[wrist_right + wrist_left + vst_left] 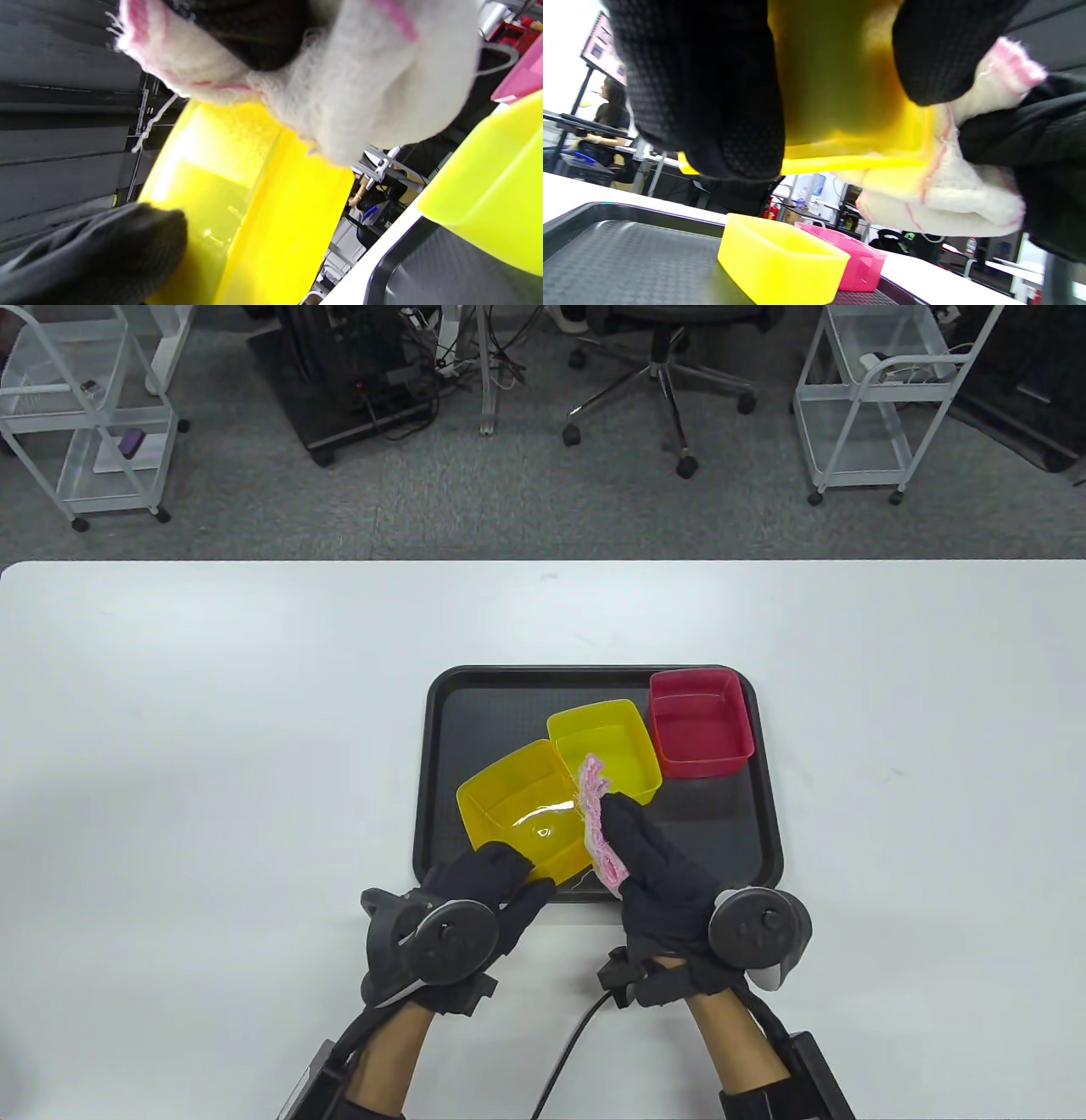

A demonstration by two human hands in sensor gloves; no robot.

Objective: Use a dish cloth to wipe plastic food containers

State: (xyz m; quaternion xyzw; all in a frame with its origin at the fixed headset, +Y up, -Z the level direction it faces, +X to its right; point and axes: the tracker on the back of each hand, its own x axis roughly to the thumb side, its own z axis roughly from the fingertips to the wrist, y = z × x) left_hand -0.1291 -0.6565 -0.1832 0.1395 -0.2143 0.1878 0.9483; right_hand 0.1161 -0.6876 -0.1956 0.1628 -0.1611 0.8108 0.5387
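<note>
My left hand [496,886] grips the near edge of a yellow plastic container [517,810] and holds it tilted above the black tray [441,712]. My right hand [649,857] holds a pink-and-white dish cloth [598,823] pressed against the container's right side wall. In the left wrist view the gloved fingers [712,93] clasp the yellow container [840,84] with the cloth [950,190] beside it. In the right wrist view the cloth [360,84] lies against the yellow wall [263,212]. A second yellow container [607,751] and a red container [700,721] sit on the tray.
The tray lies mid-table on a white table [212,729]. A black cable [568,1044] runs along the table's front between my wrists. Beyond the far table edge stand an office chair [670,364] and white wire carts [882,398].
</note>
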